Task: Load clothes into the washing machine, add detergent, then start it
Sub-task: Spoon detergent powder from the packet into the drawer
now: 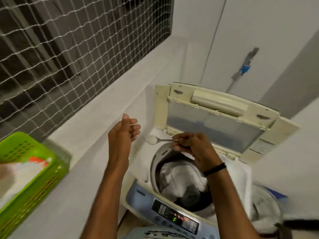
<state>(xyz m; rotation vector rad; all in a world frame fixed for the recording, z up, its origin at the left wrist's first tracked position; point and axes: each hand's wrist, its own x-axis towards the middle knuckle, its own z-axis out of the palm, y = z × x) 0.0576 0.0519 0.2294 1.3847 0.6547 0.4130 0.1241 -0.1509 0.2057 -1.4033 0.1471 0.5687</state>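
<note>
In the head view, a small metal spoon [164, 140] heaped with white detergent powder [151, 139] is pinched by the far end of its handle in the right grip [191, 145]. Its bowl is held out at 9 o'clock of that grip, above the top of the cream top-loading washing machine [136, 192], at 11 o'clock of the drum opening. The left grip [124, 133] is held at 9 o'clock of the spoon with its fingers loosely curled, and nothing is held in it. White and grey clothes [179, 176] are seen in the drum at 6 o'clock of the spoon, below the raised cream lid [215, 121]. The powder is judged light and loose, easily spilled by any tilt. The spoon is judged thin, stiff and smooth, and is best held level and well back on the handle. A green slotted plastic basket [25, 169] is seen at 8 o'clock of the frame.
</note>
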